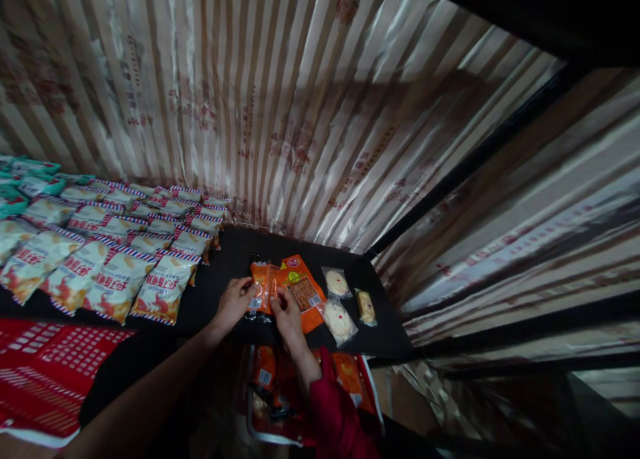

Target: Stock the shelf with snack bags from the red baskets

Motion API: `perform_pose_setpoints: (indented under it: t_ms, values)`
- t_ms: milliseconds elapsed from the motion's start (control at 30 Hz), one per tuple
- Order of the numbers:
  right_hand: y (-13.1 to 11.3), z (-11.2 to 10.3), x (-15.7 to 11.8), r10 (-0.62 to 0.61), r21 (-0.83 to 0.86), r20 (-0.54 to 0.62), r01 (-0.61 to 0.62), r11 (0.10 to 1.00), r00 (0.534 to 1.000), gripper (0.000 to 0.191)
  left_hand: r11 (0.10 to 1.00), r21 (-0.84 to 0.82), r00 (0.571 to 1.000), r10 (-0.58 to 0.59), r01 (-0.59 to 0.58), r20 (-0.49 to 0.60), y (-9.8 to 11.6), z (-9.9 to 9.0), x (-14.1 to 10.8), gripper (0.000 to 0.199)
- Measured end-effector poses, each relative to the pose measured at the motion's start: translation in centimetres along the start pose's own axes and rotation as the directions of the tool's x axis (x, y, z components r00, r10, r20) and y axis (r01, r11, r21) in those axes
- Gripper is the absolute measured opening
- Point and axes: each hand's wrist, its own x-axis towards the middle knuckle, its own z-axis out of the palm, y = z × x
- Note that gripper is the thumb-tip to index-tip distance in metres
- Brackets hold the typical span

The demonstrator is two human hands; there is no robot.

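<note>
My left hand (pixel 235 304) curls its thumb and fingers at the left edge of a small orange snack packet (pixel 261 288) lying on the black table. At that packet's right edge, my right hand (pixel 288 318) grips with bent fingers. Just right of it lies a larger flat orange snack pack (pixel 305 287) with a clear window showing brown sticks; my right hand covers part of its lower left. Two round white pastries in clear wrap, an upper one (pixel 336 282) and a lower one (pixel 339 321), sit further right, near a wrapped yellow cake (pixel 367 307).
Rows of white-and-orange snack bags (pixel 120 276) fill the table's left, with green packs (pixel 30 182) beyond. Below the table edge, a red basket (pixel 379 399) holds orange packets. Another red basket (pixel 55 356) stands lower left. A striped curtain (pixel 240 99) hangs behind; a dark pole (pixel 465 169) slants at right.
</note>
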Motion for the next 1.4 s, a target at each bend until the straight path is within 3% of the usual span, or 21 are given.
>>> perform_pose_setpoints:
  t_ms: [200, 367, 500, 600, 700, 800, 900, 1033, 1133, 1233, 1400]
  values:
    - [0.0, 0.6, -0.1, 0.014, 0.197, 0.010, -0.016, 0.980, 1.000, 0.030, 0.963, -0.270, 1.000, -0.011, 0.010, -0.002, 0.0, 0.9, 0.2, 0.035]
    - [-0.3, 1.2, -0.5, 0.033, 0.272, 0.050, -0.046, 0.961, 0.998, 0.030, 0.868, -0.493, 0.998, -0.023, 0.051, 0.063, 0.0, 0.8, 0.2, 0.039]
    - [-0.2, 1.6, -0.7, 0.064, 0.300, 0.047, -0.075, 0.951, 0.997, 0.036, 0.829, -0.556, 0.998, -0.047, 0.068, 0.051, -0.5, 0.9, 0.3, 0.049]
    - [-0.2, 1.6, -1.0, 0.088, 0.331, 0.064, -0.105, 0.938, 0.994, 0.050, 0.821, -0.558, 0.992, -0.118, 0.120, 0.040, -0.8, 1.0, 0.5, 0.065]
    - [-0.6, 1.6, -1.4, 0.098, 0.326, 0.106, -0.128, 0.937, 0.990, 0.062, 0.750, -0.629, 0.978, -0.177, 0.206, 0.110, -0.4, 0.7, 0.7, 0.073]
    - [-1.2, 1.3, -1.6, 0.073, 0.269, 0.093, -0.096, 0.959, 0.993, 0.059, 0.651, -0.725, 0.973, -0.108, 0.225, 0.204, 0.6, 0.2, 1.0, 0.062]
    - [-1.7, 0.9, -1.4, 0.035, 0.182, 0.081, -0.049, 0.982, 0.996, 0.056, 0.620, -0.751, 0.970, -0.071, 0.227, 0.234, 1.7, 0.1, 1.4, 0.057]
    - [-2.0, 0.7, -0.7, 0.123, 0.038, 0.041, -0.124, 0.992, 0.992, 0.067, 0.646, -0.740, 0.976, -0.039, 0.190, 0.216, 2.4, 0.6, 2.3, 0.057]
    - [-2.1, 1.2, -0.2, 0.180, -0.010, -0.004, -0.180, 0.984, 0.984, 0.079, 0.750, -0.651, 0.990, -0.042, 0.122, 0.136, 2.2, 1.0, 3.0, 0.051]
    - [-2.1, 2.0, 0.3, 0.179, 0.016, -0.030, -0.178, 0.984, 0.983, 0.081, 0.862, -0.506, 0.999, -0.038, 0.041, 0.017, 1.9, 1.2, 3.7, 0.043]
    - [-2.1, 2.8, 1.0, 0.102, 0.061, -0.016, -0.101, 0.993, 0.995, 0.071, 0.945, -0.327, 0.997, -0.032, 0.009, -0.067, 1.9, 1.2, 4.3, 0.040]
